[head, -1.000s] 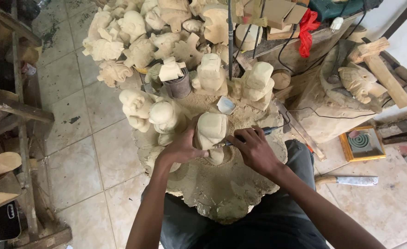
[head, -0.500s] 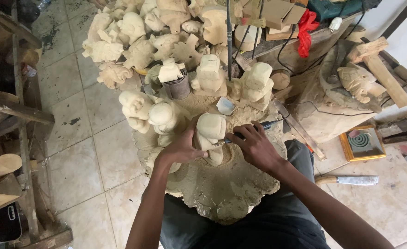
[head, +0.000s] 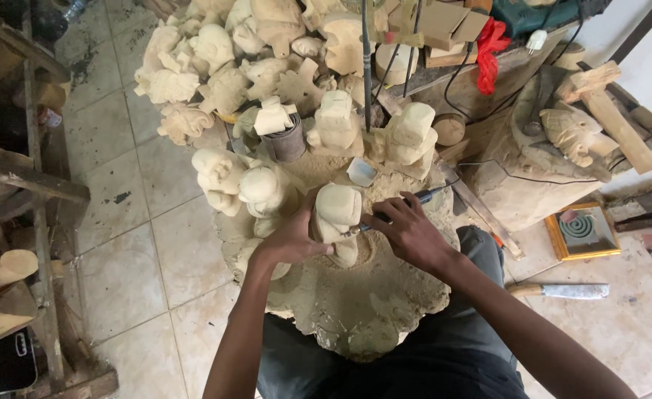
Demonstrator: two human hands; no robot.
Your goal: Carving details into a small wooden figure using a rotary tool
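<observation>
Left hand: the left hand (head: 292, 240) was wrapped around the near left side of a pale carving (head: 337, 210), fingers curled on it
Right hand: the right hand (head: 407, 229) was closed on a thin tool (head: 414, 199), its tip at the carving's right side
Carving: it stood upright on the block (head: 355, 303), a broad dusty stump just in front of the person's lap
Tin: a dark round tin (head: 287, 144) stood farther on the block, with a small carved piece (head: 274, 118) sitting in its mouth
Dish: a small pale dish (head: 360, 171) lay just beyond the carving; I could not tell what it held
Heap: more pale figures (head: 222, 70) were piled far and left
Right floor: a knife (head: 562, 290) and a framed square tray (head: 583, 230) lay well apart from the hands
</observation>
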